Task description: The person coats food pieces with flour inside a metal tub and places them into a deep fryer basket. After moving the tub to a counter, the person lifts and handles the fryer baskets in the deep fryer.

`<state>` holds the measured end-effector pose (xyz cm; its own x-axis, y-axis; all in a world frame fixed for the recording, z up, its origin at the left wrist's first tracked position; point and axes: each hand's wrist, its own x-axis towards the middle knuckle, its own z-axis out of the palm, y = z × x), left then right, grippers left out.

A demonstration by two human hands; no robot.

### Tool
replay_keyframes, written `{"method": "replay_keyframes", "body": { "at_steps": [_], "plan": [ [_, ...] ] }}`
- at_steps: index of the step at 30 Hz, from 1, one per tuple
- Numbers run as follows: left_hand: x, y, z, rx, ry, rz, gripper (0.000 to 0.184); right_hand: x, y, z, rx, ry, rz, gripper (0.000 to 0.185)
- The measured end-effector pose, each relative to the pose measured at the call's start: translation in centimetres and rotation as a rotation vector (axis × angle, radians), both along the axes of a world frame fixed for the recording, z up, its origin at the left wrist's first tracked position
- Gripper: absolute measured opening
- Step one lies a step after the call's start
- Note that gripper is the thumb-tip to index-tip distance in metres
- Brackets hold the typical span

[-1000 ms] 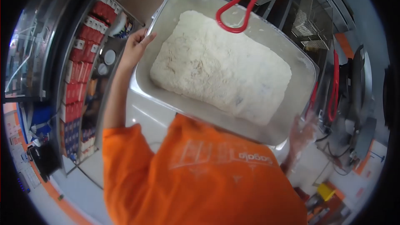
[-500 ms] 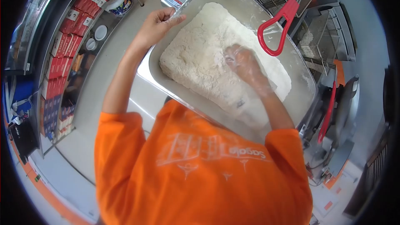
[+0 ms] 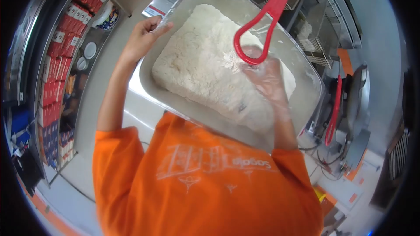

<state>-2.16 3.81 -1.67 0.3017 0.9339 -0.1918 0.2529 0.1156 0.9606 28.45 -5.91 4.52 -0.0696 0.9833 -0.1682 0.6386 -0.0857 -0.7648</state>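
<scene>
A deep metal tub holds a broad heap of pale flour. At the tub's left side, my left hand is closed over the rim, thumb on the inside. My right hand, dusted white and seemingly in a thin clear glove, is at the right part of the heap. Its fingers curl around some flour, partly covered from view by a red handle. A small dark spot shows in the flour near the front wall.
The red-handled fryer basket's handle juts over the tub's far right edge. Wire baskets stand beyond it. Another red handle lies at right. Shelves with red boxes line the left, with a white-lidded tub.
My right hand has lifted slightly and turned, with flour at its fingers. My left hand keeps its hold on the rim. The whole view has shifted somewhat.
</scene>
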Motion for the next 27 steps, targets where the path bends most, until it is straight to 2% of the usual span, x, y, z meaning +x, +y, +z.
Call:
{"method": "replay_keyframes", "body": {
  "at_steps": [2, 4, 6, 8, 10, 12, 14, 16, 18, 20, 22, 23, 24, 26, 27],
  "plan": [
    [0.1, 0.5, -0.2, 0.036, 0.006, 0.034, 0.02, 0.9, -0.3, 1.0, 0.049, 0.205, -0.136, 0.033],
    [0.1, 0.6, 0.0, 0.042, 0.045, 0.045, 0.021, 1.7, -0.8, 3.7, 0.098, 0.145, -0.121, 0.033],
    [0.4, 0.4, -0.2, 0.064, 0.001, 0.067, 0.023, 1.7, -2.0, 7.3, 0.022, 0.324, -0.297, 0.03],
    [0.9, 0.2, -0.4, 0.063, -0.009, 0.118, 0.027, 3.3, -2.7, 11.2, 0.093, 0.302, -0.37, 0.028],
    [1.0, 0.4, -0.8, 0.048, 0.019, 0.133, 0.024, 4.9, -3.0, 15.0, 0.011, 0.268, -0.442, 0.031],
    [0.6, 0.7, -0.9, 0.001, 0.037, 0.097, 0.023, 6.4, -3.1, 16.6, 0.151, 0.246, -0.477, 0.029],
    [0.3, 0.6, -0.7, -0.033, 0.079, 0.071, 0.025, 7.4, -2.9, 18.5, 0.172, 0.044, -0.545, 0.028],
    [0.5, 0.4, -1.1, -0.011, 0.034, 0.184, 0.027, 7.8, -3.2, 18.3, 0.23, 0.112, -0.577, 0.026],
    [-0.1, 0.8, -1.4, -0.01, 0.029, 0.142, 0.03, 7.4, -3.7, 16.4, 0.313, 0.322, -0.644, 0.02],
    [0.3, 0.6, -1.4, -0.047, 0.032, 0.107, 0.034, 7.1, -3.8, 14.5, 0.33, 0.295, -0.625, 0.015],
    [0.8, 0.3, -0.6, -0.044, 0.204, 0.236, 0.034, 6.4, -4.0, 13.3, 0.288, 0.085, -0.556, 0.013],
    [1.9, -0.2, 2.0, -0.071, 0.183, 0.148, 0.034, 5.9, -4.1, 12.4, 0.248, 0.235, -0.577, 0.014],
    [2.5, -0.8, 0.5, 0.049, 0.24, 0.419, 0.029, 5.7, -4.0, 11.6, 0.214, 0.256, -0.57, 0.014],
    [0.2, 0.4, -1.0, 0.026, 0.139, 0.153, 0.028, 5.3, -4.0, 10.4, 0.015, 0.701, -0.624, 0.016],
    [0.0, 0.4, -1.4, 0.018, 0.141, 0.165, 0.028, 5.2, -4.1, 9.4, 0.011, 0.747, -0.617, 0.016]
  ]
}}
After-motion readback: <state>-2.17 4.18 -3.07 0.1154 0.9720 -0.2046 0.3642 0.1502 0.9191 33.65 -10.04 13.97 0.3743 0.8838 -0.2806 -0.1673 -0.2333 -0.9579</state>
